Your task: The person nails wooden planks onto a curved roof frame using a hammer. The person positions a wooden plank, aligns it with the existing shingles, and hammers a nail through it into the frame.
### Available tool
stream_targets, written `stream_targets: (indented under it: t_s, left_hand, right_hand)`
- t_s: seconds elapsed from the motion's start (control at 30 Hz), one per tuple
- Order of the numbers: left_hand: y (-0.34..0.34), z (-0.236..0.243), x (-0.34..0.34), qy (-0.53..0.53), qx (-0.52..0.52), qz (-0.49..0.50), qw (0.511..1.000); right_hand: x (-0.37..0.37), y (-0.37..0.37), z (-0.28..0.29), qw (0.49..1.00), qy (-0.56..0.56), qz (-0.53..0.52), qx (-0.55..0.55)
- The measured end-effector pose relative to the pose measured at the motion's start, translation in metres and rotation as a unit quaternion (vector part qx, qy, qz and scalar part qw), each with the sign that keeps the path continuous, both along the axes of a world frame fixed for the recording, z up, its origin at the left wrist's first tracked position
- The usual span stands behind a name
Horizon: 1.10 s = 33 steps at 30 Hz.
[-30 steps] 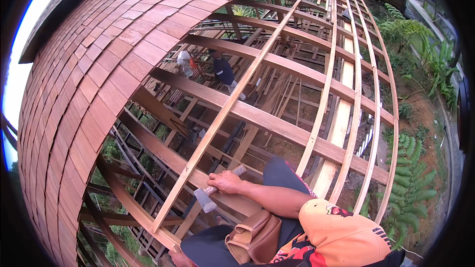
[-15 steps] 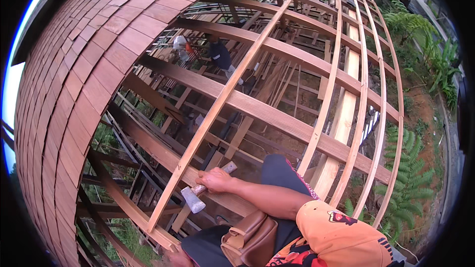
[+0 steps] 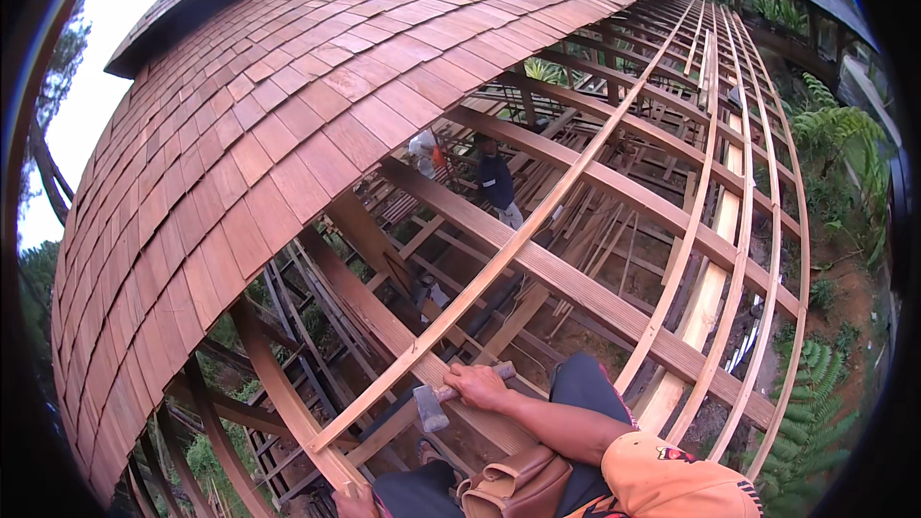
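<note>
On the left, rows of reddish shingles [image 3: 240,163] cover the roof, ending in a stepped edge above the open frame. A curved left rafter [image 3: 280,401] comes out from under that edge toward the near side. At its near end is the left hand [image 3: 356,500], partly cut off by the lower edge; its fingers lie against the wood, but I cannot tell whether they clasp it. A thin batten [image 3: 422,349] crosses the rafters, running from near left to far right.

Just right of the batten is the hatchet [image 3: 431,410]. Its grey metal head sticks out to the left of the right hand [image 3: 477,387], near the batten and apart from it. The right hand is closed firmly around the handle, between the head and the butt, which juts out on the right. Hand and hatchet are over the middle rafter [image 3: 366,302], the head reaching past its left side.

Far beyond, lower down, a co-worker [image 3: 496,182] in a dark top stands among timbers. On the near side a brown pouch [image 3: 515,485] sits against the dark-clothed leg [image 3: 585,398]. Further right come the orange sleeve [image 3: 676,475], long parallel battens [image 3: 731,326] and a green fern [image 3: 809,422].
</note>
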<state>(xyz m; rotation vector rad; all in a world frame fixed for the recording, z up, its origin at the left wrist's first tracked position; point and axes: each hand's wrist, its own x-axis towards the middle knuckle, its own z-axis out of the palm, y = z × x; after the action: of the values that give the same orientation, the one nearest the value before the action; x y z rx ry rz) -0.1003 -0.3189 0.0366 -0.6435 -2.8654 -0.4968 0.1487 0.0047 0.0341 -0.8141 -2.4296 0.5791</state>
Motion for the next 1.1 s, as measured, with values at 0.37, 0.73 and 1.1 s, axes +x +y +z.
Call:
stream_targets:
  t_s: [0.37,0.73,1.1]
  left_hand:
    - [0.008,-0.009,-0.002,0.011,-0.037,0.057,0.998]
    - [0.009,-0.006,-0.008,-0.004,-0.018,0.067,0.998]
    - [0.005,0.004,-0.004,-0.016,0.006,0.036,0.999]
  right_hand:
    - [0.005,-0.003,-0.020,0.994,0.063,0.000,0.093]
    - [0.002,-0.006,-0.013,0.992,0.061,-0.011,0.108]
    - [0.011,-0.014,-0.006,0.999,0.010,-0.033,-0.001]
